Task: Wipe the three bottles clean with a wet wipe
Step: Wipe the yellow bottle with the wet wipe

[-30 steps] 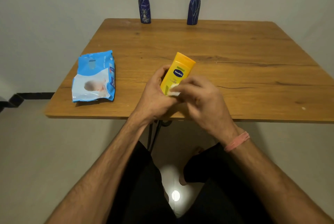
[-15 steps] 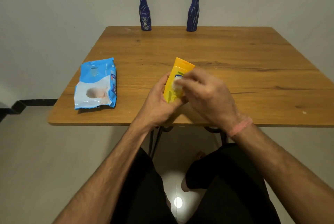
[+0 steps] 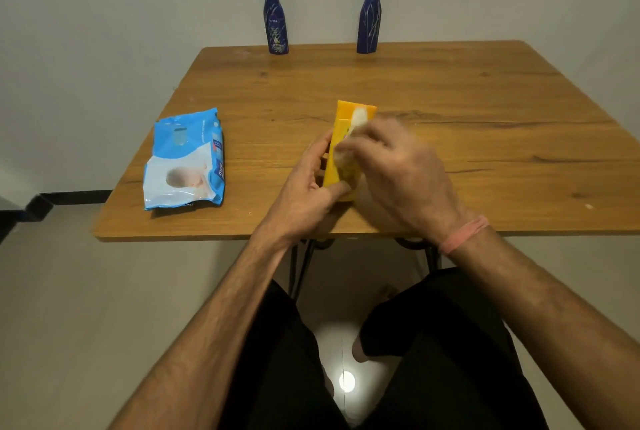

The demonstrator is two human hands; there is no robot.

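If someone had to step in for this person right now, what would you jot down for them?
Left hand grips the yellow bottle, tilted over the table's near edge.
Right hand presses a white wet wipe against the bottle's upper part; the hand is blurred.
Two dark blue bottles stand upright at the far edge, apart from each other.
The wipe pack lies to the left.
Under way: wiping the yellow bottle. Left: finish it, then likely both blue ones, though their state can't be judged.

One head-worn camera looks forward and down, close over the table.
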